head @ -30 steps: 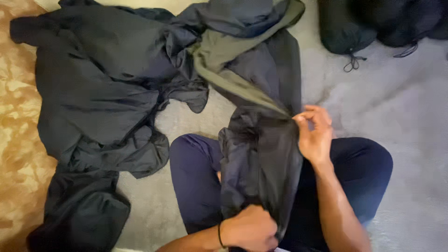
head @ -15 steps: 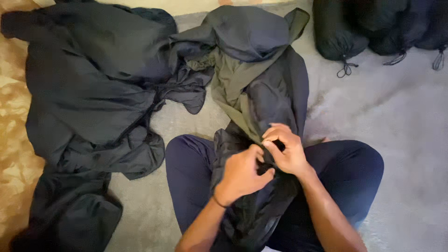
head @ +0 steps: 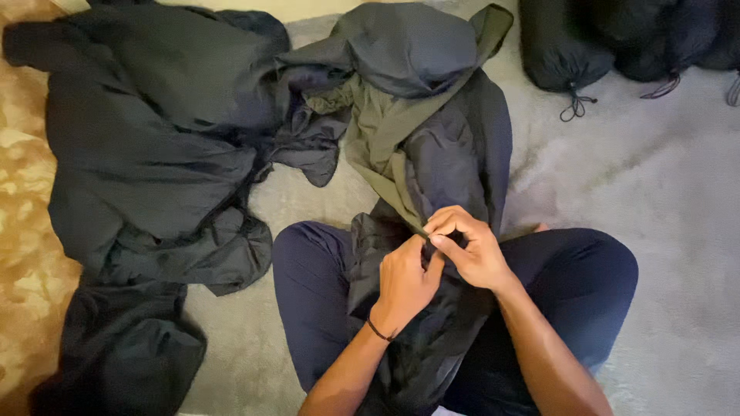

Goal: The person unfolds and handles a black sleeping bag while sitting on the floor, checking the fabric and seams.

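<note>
A big dark grey garment of thin fabric with an olive green lining [head: 385, 131] sprawls across the floor and runs down onto my lap. My left hand [head: 405, 281] and my right hand [head: 466, 246] meet over my lap, both pinching the same olive edge of the garment [head: 401, 204] between fingers and thumb. A thin dark band sits on my left wrist. I sit cross-legged in dark blue trousers [head: 316, 285], and the garment's lower part hangs between my knees.
More dark fabric [head: 146, 162] lies heaped at the left, reaching onto a tan patterned rug [head: 23, 254]. Several black drawstring bags [head: 563, 46] stand at the top right. Grey carpet [head: 663, 177] stretches to the right.
My left hand has risen from low on my lap to join my right hand at the garment's edge. The view has shifted slightly.
</note>
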